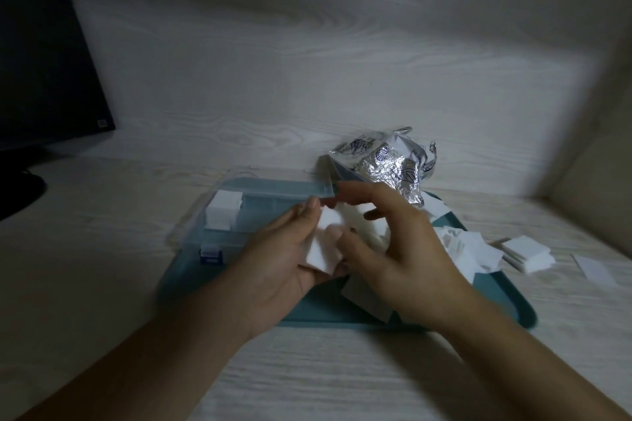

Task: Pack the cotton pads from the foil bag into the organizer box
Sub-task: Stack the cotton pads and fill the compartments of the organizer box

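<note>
A small stack of white cotton pads (325,246) sits between both hands above the middle of a teal tray (506,304). The left hand (287,260) cups the stack from below, palm up, its fingers curled around the left side of the pads. The right hand (400,249) comes over the stack from the right, thumb and fingers bent and pinching the top pads. More pads lie loose on the tray just right of the hands (458,246), another one lies near the right wrist, and a further pile (526,253) rests on the table off the tray's right edge. To the left, on the tray, stands the clear organizer box (239,212) with its lid open; a stack of pads (224,214) already fills its far left compartment. The crumpled foil bag (390,164) lies at the far side of the tray, behind the hands. A dark monitor (44,61) stands at the far left on the pale wooden table (307,379).
</note>
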